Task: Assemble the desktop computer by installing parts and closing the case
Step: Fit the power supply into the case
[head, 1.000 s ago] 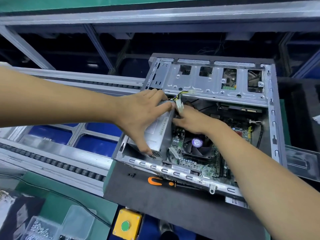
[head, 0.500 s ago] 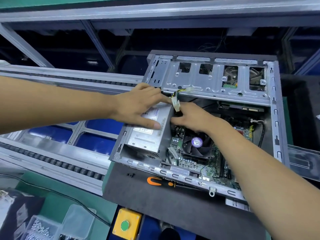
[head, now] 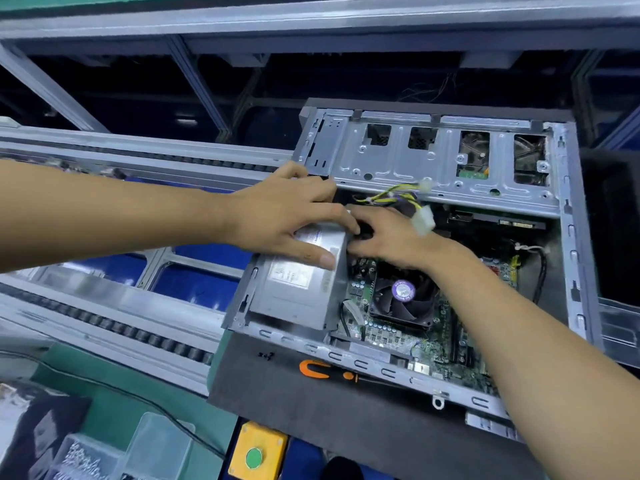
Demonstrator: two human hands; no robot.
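overhead steel racks, conveyor (head: 104, 327), grey mat (head: 311, 403), left hand (head: 287, 216) flat on power supply (head: 294, 282), right hand (head: 391, 237) unclear

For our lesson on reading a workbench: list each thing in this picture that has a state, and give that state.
Case: side open, lying flat.
Power supply: sitting in the case's corner, under the left hand.
Left hand: fingers flat on the power supply.
Right hand: at the power supply's inner edge; grip unclear.
Screwdriver: lying unused on the mat.
Connector: unplugged, loose.

A factory assembly line: roller conveyor (head: 138, 334), aluminium framing (head: 194, 81), yellow push-button box (head: 258, 452)
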